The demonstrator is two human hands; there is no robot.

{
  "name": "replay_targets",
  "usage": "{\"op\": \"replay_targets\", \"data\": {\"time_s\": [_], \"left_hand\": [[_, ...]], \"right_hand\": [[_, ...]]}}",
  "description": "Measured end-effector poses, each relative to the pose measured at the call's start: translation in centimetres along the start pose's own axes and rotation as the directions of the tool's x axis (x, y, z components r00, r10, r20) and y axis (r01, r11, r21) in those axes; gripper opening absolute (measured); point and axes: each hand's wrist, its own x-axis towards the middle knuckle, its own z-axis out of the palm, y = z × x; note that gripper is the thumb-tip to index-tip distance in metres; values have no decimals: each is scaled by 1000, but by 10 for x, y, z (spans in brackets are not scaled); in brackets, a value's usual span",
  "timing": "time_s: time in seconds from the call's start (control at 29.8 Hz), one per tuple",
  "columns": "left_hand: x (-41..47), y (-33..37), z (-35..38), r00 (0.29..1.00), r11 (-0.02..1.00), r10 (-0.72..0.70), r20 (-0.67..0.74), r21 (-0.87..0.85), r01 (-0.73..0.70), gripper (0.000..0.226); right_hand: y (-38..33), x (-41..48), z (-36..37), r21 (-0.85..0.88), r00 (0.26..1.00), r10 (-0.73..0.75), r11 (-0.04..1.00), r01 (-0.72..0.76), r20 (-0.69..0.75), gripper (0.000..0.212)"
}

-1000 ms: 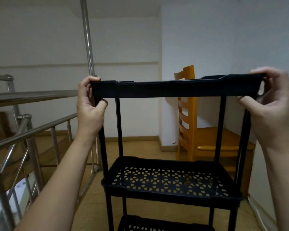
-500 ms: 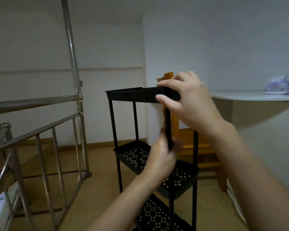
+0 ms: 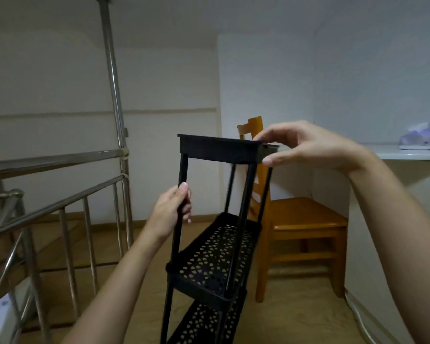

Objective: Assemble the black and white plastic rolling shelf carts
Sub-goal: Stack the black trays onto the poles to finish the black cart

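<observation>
A black plastic shelf cart stands upright in front of me, seen from its narrow end. Its top tray sits on thin black poles above two perforated trays. My left hand is wrapped around the near left pole, just below the top tray. My right hand pinches the right corner of the top tray between thumb and fingers. The cart's bottom and wheels lie below the frame. No white cart is in view.
A steel stair railing with a tall vertical post runs along the left. A wooden chair stands right behind the cart. A white ledge at right carries a pale purple packet. Wooden floor lies below.
The cart has turned from its long side to its narrow end. My left hand left the top tray's rim and now holds a pole; my right hand shifted along the top tray.
</observation>
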Motion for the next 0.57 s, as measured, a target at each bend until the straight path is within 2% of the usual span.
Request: {"op": "replay_targets", "data": {"time_s": [0.1, 0.13, 0.24, 0.3, 0.37, 0.57], "left_hand": [[-1, 8, -5, 984, 982, 81, -159, 181, -52, 30], [-4, 11, -5, 979, 970, 93, -183, 240, -47, 38], [-15, 17, 2, 987, 928, 84, -137, 371, -27, 112], [-23, 20, 5, 991, 913, 108, -80, 402, -67, 139], [-25, 19, 6, 990, 900, 129, -57, 425, -93, 144], [-18, 18, 13, 971, 890, 221, -94, 426, -162, 135]], "right_hand": [[-16, 11, 24, 106, 996, -91, 990, 93, -19, 36], [-20, 16, 32, 113, 993, -115, 987, 117, -19, 38], [-30, 21, 45, 121, 983, -177, 976, 180, -41, 37], [-36, 22, 49, 102, 977, -208, 972, 212, -45, 35], [-41, 22, 52, 53, 974, -224, 973, 226, -40, 37], [-48, 23, 55, -62, 963, -260, 965, 256, -70, 35]]}}
